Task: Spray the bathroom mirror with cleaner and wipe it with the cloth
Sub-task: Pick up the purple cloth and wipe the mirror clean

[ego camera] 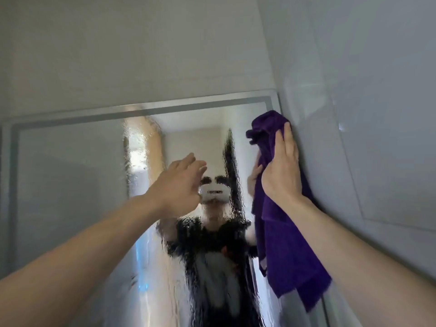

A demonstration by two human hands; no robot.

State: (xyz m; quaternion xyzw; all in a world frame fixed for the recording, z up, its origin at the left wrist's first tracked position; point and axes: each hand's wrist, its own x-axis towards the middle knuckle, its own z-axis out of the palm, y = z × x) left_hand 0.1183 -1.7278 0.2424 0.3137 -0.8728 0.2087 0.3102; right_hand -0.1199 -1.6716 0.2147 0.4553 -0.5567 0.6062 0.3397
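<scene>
The mirror [77, 185] fills the lower middle, framed by a frosted border. Its centre is streaked with running wet cleaner that blurs the reflection. A purple cloth [283, 244] hangs against the mirror's right edge near the top corner. My right hand [282, 166] presses flat on the cloth's upper part, holding it to the glass. My left hand [180, 182] is raised in front of the mirror's centre, fingers apart, holding nothing. No spray bottle is in view.
A glossy white tiled wall [365, 114] meets the mirror's right edge at a corner. More pale wall [129, 55] rises above the mirror's top border. A person's reflection shows in the wet glass.
</scene>
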